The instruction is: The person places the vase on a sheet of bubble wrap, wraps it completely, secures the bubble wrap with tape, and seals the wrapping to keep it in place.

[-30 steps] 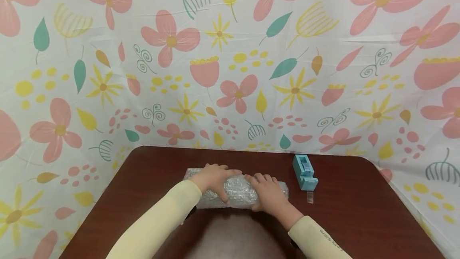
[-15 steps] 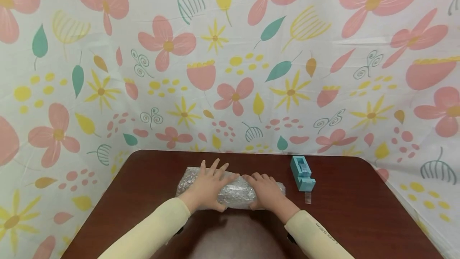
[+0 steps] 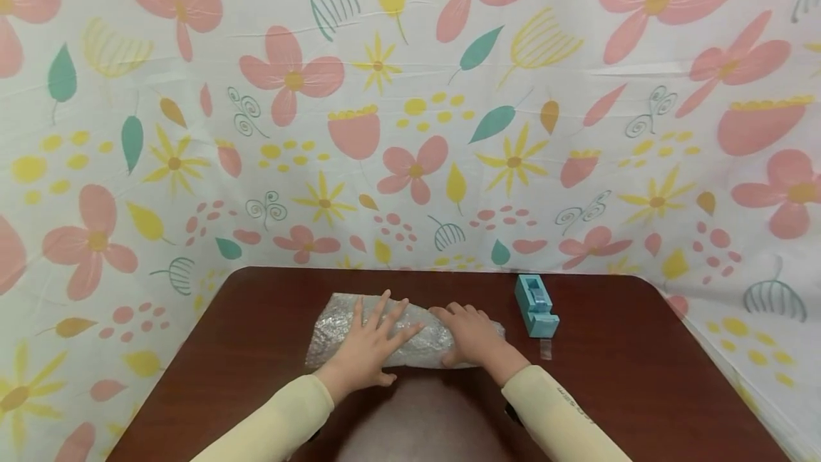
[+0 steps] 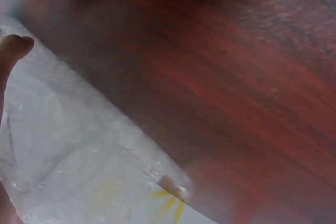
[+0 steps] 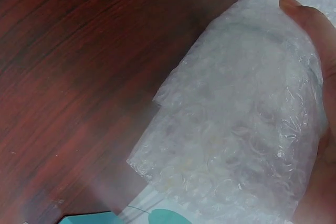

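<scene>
A bundle of clear bubble wrap (image 3: 418, 353) lies crosswise on the dark red-brown table. My left hand (image 3: 362, 351) rests over its left part with the fingers straight and spread, the thumb toward the near edge. Around the right part curls my right hand (image 3: 476, 337), its thumb on the near side and fingers over the top. In the right wrist view the bubble wrap (image 5: 226, 114) shows layered, loose edges at its end, with the thumb pressed against it. The left wrist view shows the wrap's long edge (image 4: 100, 124) beside one fingertip. Whatever the wrap encloses is hidden.
A light blue tape dispenser (image 3: 537, 306) stands right of the bundle, a short strip of clear tape (image 3: 546, 349) hanging from its front. The table (image 3: 641, 376) has rounded far corners. Behind it hangs a white cloth (image 3: 410, 91) printed with flowers and leaves.
My left hand has shifted left and nearer, its fingers spreading wider. The wrap's left end now flares out farther left. My right hand keeps its hold, and the view has shifted slightly.
</scene>
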`<action>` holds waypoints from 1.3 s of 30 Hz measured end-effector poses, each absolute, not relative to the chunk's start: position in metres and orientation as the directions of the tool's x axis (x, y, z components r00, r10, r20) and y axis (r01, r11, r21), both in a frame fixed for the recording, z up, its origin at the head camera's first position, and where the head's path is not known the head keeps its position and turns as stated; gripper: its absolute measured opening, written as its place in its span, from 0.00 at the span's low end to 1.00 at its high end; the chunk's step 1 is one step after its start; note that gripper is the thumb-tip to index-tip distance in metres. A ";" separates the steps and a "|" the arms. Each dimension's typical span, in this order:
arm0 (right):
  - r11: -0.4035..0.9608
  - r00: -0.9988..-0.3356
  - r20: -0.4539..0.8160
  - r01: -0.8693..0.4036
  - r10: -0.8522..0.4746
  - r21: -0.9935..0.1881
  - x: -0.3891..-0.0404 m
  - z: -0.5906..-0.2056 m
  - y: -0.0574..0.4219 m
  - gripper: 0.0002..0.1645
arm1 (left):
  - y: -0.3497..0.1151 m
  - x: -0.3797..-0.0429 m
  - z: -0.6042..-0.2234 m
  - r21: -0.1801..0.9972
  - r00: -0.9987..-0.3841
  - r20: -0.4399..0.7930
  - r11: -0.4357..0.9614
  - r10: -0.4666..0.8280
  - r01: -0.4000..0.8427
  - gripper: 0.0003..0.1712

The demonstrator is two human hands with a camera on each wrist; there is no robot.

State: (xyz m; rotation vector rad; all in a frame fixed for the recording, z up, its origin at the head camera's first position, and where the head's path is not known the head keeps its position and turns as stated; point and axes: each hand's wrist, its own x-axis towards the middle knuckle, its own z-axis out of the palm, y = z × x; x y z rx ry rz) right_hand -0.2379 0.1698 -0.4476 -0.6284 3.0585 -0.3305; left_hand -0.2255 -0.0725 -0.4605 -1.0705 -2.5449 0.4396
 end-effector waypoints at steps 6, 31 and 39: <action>0.898 -0.919 -0.001 -0.384 -0.394 -0.213 -0.244 -0.445 0.172 0.51 | -0.075 -0.227 -0.466 -0.503 -0.634 0.207 0.637 0.745 0.585 0.64; 0.865 -0.907 -0.132 -0.327 -0.401 -0.382 -0.267 -0.440 0.173 0.51 | -0.080 -0.239 -0.478 -0.656 -0.616 0.214 0.579 0.758 0.484 0.65; 0.859 -0.898 -0.173 -0.309 -0.405 -0.409 -0.272 -0.440 0.177 0.51 | -0.075 -0.243 -0.482 -0.680 -0.624 0.223 0.578 0.749 0.451 0.71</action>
